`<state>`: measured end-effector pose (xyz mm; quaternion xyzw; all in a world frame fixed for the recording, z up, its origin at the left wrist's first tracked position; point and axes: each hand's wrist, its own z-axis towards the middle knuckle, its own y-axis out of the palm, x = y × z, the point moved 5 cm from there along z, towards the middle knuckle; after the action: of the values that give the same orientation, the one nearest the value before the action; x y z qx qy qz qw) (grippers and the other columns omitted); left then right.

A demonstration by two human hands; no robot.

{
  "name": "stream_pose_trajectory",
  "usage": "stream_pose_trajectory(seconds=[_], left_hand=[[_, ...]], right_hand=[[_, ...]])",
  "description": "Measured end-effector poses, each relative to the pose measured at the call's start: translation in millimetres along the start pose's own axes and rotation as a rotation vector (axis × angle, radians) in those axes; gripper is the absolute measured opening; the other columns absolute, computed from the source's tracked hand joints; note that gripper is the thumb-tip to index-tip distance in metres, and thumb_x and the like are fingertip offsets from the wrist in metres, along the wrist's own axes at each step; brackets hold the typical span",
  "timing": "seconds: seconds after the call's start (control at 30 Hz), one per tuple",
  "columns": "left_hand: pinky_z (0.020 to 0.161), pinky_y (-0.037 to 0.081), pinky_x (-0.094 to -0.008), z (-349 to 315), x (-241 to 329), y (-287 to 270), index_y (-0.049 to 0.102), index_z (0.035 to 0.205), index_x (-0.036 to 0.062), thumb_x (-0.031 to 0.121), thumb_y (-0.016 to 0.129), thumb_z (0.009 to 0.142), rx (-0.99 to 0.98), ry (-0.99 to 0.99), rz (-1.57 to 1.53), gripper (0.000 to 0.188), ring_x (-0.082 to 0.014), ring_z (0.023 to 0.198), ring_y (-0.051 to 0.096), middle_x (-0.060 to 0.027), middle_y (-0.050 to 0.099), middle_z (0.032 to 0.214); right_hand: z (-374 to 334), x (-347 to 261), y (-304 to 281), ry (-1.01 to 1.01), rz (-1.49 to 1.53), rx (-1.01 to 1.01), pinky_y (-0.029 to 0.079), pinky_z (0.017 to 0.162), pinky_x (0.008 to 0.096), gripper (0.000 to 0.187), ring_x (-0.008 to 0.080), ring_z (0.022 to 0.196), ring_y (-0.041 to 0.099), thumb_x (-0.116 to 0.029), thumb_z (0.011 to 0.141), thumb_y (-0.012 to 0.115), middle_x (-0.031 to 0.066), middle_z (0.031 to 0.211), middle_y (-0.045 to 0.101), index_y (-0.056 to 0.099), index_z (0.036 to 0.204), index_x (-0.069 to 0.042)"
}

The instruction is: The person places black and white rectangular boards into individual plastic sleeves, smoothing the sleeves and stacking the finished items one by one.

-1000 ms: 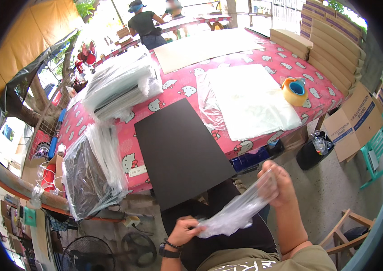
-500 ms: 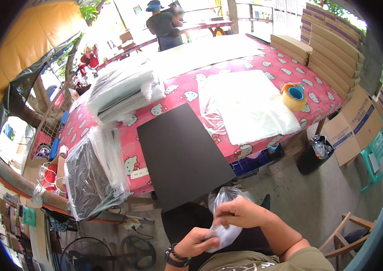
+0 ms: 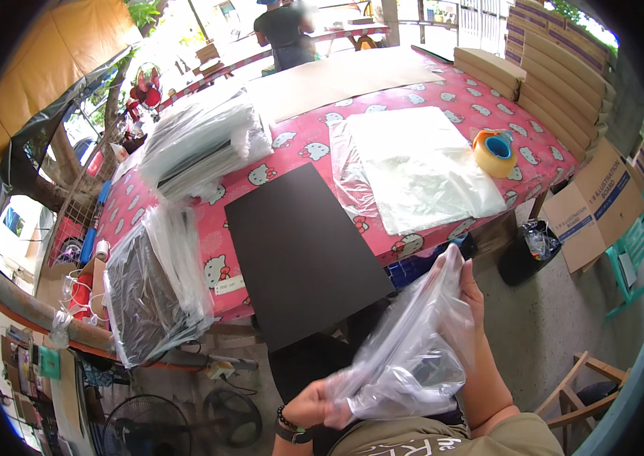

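A clear plastic bag point(image 3: 413, 334) is stretched between my hands in front of my body. My left hand point(image 3: 316, 404), with dark bands at its wrist, is closed on its lower left end. My right hand point(image 3: 472, 292) grips the upper right end, its fingers partly behind the film. Just beyond the bag, a black board point(image 3: 303, 254) lies on the table, its near end jutting past the edge. To its right sits a stack of clear plastic bags point(image 3: 425, 171). A roll of tape point(image 3: 495, 156) rests on that stack's right side.
The table wears a pink patterned cover point(image 3: 299, 144). Bagged black boards point(image 3: 155, 289) and a tall pile of bagged sheets point(image 3: 200, 144) stand at left. Brown cartons point(image 3: 561, 91) are stacked at the far right. Beside the table are a black bin point(image 3: 527, 258) and wooden chair point(image 3: 584, 395). Another person point(image 3: 284, 34) is beyond.
The bag, bunched between my hands before, is now spread out. My right hand has moved up and to the right, and my left hand slightly left.
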<state>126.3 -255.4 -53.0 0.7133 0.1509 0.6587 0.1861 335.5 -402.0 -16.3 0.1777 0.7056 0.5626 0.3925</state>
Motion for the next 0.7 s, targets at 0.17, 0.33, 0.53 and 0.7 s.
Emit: stream_pose_trajectory(seconds=[0.17,0.33,0.53,0.7], left_hand=[[0.084,0.036,-0.0428,-21.5,18.7,-30.0,0.054,0.094,0.0053,0.040,0.047,0.083,0.183,0.552,-0.664,0.037,-0.0250,0.092,0.048,-0.0113,0.053,0.098],[0.096,0.030,-0.0429,-22.7,44.6,-68.2,0.044,0.121,0.0076,0.045,0.039,0.087,0.343,0.773,-0.894,0.051,-0.0243,0.108,0.046,-0.0090,0.047,0.122],[0.057,0.048,-0.0287,-11.6,-38.6,-25.9,0.047,0.107,-0.0027,0.042,0.063,0.073,-0.269,0.165,-0.342,0.059,-0.0181,0.053,0.053,-0.0100,0.059,0.077],[0.075,0.045,-0.0408,-38.8,-21.3,-72.0,0.054,0.102,-0.0012,0.034,0.062,0.073,0.198,0.572,-0.928,0.046,-0.0247,0.079,0.057,-0.0122,0.060,0.083]], right_hand=[[-8.9,38.1,-49.8,0.600,0.590,-0.276,0.048,0.065,0.0360,0.063,0.0212,0.068,0.056,-0.053,0.078,0.050,0.0132,0.089,0.061,0.047,0.117,-0.003],[-35.0,61.4,-21.9,0.599,-0.708,-1.096,0.045,0.063,0.0311,0.034,0.0213,0.069,0.058,-0.021,0.071,0.069,0.0133,0.088,0.062,0.060,0.093,0.004],[5.3,10.4,-32.3,0.189,0.185,-0.110,0.048,0.071,0.0350,0.033,0.0199,0.072,0.056,-0.026,0.088,0.042,0.0109,0.077,0.054,0.049,0.109,-0.001],[-15.8,25.3,-33.2,0.394,-0.230,-0.766,0.043,0.059,0.0248,0.039,0.0110,0.065,0.054,-0.023,0.079,0.060,0.0035,0.064,0.056,0.052,0.106,0.004]])
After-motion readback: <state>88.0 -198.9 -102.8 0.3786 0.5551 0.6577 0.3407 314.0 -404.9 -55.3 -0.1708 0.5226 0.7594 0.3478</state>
